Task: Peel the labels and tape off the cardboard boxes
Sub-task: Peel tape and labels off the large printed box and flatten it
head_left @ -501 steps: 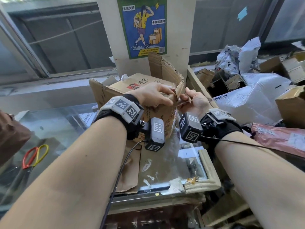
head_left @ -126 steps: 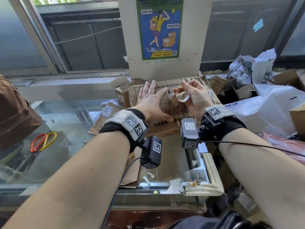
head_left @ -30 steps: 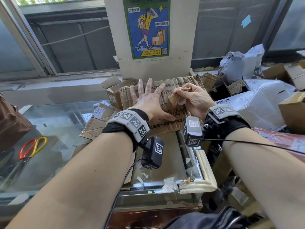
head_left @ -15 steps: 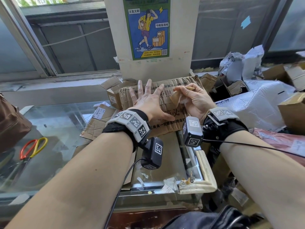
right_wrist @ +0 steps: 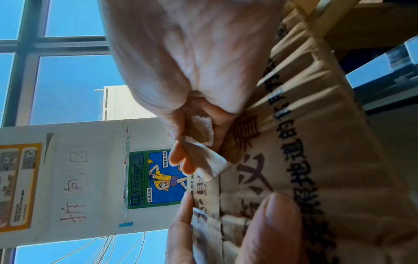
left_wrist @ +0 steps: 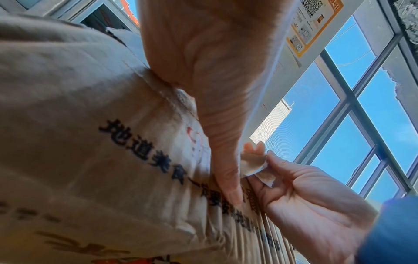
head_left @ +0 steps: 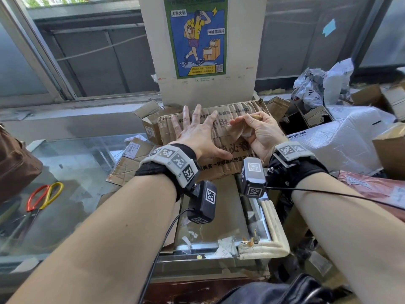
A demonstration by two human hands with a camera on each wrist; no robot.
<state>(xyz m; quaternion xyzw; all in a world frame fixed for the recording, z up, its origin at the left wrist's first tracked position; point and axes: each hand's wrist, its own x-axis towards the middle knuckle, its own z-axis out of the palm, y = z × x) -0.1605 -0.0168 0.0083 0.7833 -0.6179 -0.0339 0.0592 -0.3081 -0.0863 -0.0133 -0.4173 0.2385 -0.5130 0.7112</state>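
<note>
A flattened, creased cardboard box [head_left: 232, 154] with dark printed characters leans against the white pillar at the back of the glass counter. My left hand [head_left: 195, 132] lies flat on its face, fingers spread and straight, thumb [left_wrist: 228, 189] pressing the print. My right hand [head_left: 252, 128] pinches a strip of clear tape [head_left: 237, 130] peeled from the box, with brown paper fibres stuck to it. The tape [right_wrist: 203, 159] shows bunched between thumb and fingers in the right wrist view, and the same tape [left_wrist: 253, 164] in the left wrist view.
Red and yellow scissors [head_left: 43, 196] lie on the glass counter [head_left: 72, 172] at left. Small boxes [head_left: 151, 126] and cardboard scraps [head_left: 125, 170] sit left of the big box. Piled bags [head_left: 337, 148] and cartons [head_left: 390, 150] crowd the right. Tape scraps [head_left: 223, 249] lie near the front edge.
The right hand has drawn the tape strip slightly up and away from the cardboard. The left hand stays flat on the box.
</note>
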